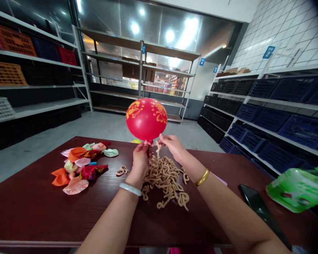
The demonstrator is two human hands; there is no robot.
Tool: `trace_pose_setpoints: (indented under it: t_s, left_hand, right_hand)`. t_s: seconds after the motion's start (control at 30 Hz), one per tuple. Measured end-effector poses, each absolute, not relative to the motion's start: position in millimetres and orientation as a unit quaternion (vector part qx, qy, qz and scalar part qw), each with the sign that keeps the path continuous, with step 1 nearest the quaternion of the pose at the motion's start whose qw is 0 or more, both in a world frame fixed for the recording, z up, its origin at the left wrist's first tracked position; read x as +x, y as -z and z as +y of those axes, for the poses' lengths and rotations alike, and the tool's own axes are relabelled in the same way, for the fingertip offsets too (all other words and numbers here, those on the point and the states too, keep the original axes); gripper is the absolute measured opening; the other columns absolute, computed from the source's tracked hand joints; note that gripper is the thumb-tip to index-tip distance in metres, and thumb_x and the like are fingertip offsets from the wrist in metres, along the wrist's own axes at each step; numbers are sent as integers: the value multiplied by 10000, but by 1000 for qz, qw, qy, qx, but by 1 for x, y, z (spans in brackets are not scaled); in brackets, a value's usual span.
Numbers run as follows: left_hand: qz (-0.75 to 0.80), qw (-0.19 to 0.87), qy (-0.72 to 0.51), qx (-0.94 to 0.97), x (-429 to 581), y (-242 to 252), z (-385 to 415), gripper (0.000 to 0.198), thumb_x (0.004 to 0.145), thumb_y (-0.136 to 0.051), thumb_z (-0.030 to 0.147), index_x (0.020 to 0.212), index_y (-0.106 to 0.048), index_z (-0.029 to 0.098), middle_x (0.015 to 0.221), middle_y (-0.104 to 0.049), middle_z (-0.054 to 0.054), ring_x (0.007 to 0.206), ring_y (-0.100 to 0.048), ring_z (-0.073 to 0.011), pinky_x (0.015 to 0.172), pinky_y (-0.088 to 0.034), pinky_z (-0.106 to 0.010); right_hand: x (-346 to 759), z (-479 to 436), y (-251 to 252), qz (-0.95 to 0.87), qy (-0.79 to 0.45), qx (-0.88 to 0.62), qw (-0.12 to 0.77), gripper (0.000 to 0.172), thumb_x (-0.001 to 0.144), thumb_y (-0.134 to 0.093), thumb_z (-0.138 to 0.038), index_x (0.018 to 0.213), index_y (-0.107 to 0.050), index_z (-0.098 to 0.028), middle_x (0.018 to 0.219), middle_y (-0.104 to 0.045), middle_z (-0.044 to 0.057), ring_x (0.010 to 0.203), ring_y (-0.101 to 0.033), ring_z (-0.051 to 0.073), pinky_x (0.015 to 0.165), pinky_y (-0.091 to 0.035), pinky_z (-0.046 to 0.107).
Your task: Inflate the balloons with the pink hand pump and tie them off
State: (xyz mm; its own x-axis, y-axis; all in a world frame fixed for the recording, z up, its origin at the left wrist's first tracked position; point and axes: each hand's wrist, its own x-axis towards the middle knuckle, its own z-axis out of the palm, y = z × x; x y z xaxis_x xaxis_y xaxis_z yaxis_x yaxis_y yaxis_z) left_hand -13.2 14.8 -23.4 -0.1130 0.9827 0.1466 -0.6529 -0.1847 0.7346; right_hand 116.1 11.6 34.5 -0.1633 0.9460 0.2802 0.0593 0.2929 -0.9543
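An inflated red balloon [146,121] with yellow printed patterns stands upright above the table. My left hand [141,155] pinches it by its neck from below, its fingers closed. Close to the right of the neck, my right hand [172,144] pinches a short beige rubber band [158,148]; part of the band dangles under the fingers. Whether the band goes around the neck I cannot tell. Beneath both hands lies a heap of curly beige rubber bands [165,176]. A small loose clump of bands [122,170] sits left of the heap.
Several uninflated balloons [82,162] in mixed colours lie on the dark table [100,211] at left. On the right are a black phone [262,211] and a green-labelled jug [296,188]. Shelves with blue crates [270,123] line the right wall; more racks [113,63] stand behind.
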Motion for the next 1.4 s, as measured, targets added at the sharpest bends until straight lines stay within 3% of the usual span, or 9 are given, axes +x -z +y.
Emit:
trace_pose_setpoints:
  t_s: [0.2, 0.37, 0.5, 0.6, 0.77, 0.87, 1.1, 1.27, 1.4]
  left_hand:
    - [291, 629, -654, 304, -14, 25, 15, 253, 720, -710, 363, 761, -563, 162, 426, -398, 85, 310, -308, -46, 327, -153, -166]
    - [298, 649, -641, 281, -11, 26, 14, 202, 727, -685, 291, 780, -536, 165, 510, -513, 52, 325, -411, -68, 320, -234, -165]
    - [316, 659, -626, 272, -9, 29, 16, 182, 736, -661, 255, 838, -553, 150, 572, -567, 20, 385, -506, -99, 371, -362, -191]
    - [314, 655, -630, 276, -8, 32, 18, 197, 704, -689, 246, 795, -543, 150, 536, -522, 42, 375, -468, -81, 375, -350, -183]
    - [303, 648, -633, 296, -2, 38, 18, 154, 686, -659, 209, 747, -527, 159, 523, -475, 59, 358, -397, -53, 349, -241, -154]
    - [290, 661, -622, 305, 2, 39, 15, 102, 662, -598, 152, 727, -520, 159, 532, -475, 52, 359, -375, -46, 348, -216, -150]
    - [230, 710, -591, 304, -2, 27, 7, 148, 609, -579, 123, 720, -488, 161, 567, -458, 42, 383, -335, -30, 350, -160, -142]
    - [217, 718, -591, 296, -7, 18, 7, 118, 634, -587, 111, 706, -502, 149, 554, -442, 41, 370, -315, -22, 338, -150, -136]
    - [155, 772, -548, 283, -9, 10, 1, 122, 683, -590, 82, 784, -546, 134, 572, -421, 48, 376, -313, -14, 326, -162, -118]
  right_hand:
    - [123, 17, -41, -781, -257, -441, 359, 389, 919, -488, -432, 741, -716, -172, 765, -688, 50, 681, -607, 146, 691, -432, 273]
    - [117, 17, -44, -854, -54, -439, 275, 261, 909, -526, -247, 739, -714, -183, 867, -661, 58, 777, -582, 154, 731, -405, 276]
    - [114, 16, -41, -861, -17, -424, 280, 257, 889, -554, -235, 684, -702, -188, 867, -641, 67, 721, -545, 151, 691, -382, 293]
    - [115, 17, -39, -848, -91, -417, 313, 196, 837, -606, -215, 668, -706, -203, 808, -636, 49, 697, -539, 148, 672, -386, 290]
    - [110, 14, -54, -751, -384, -416, 340, 107, 784, -654, -268, 751, -713, -184, 640, -627, 12, 572, -527, 126, 554, -401, 265]
    - [98, 14, -70, -715, -452, -394, 359, 100, 781, -660, -260, 799, -710, -175, 623, -618, 5, 531, -500, 109, 522, -403, 258]
    - [92, 11, -88, -712, -514, -280, 388, 260, 816, -671, -394, 978, -708, -194, 886, -692, 58, 796, -626, 159, 710, -513, 299]
    - [134, 11, -53, -715, -449, -432, 318, 352, 833, -627, -452, 664, -699, -152, 600, -657, 41, 476, -531, 100, 461, -380, 224]
    - [145, 16, -10, -669, -479, -462, 331, 206, 750, -683, -308, 591, -650, -181, 510, -598, -12, 475, -497, 108, 466, -372, 228]
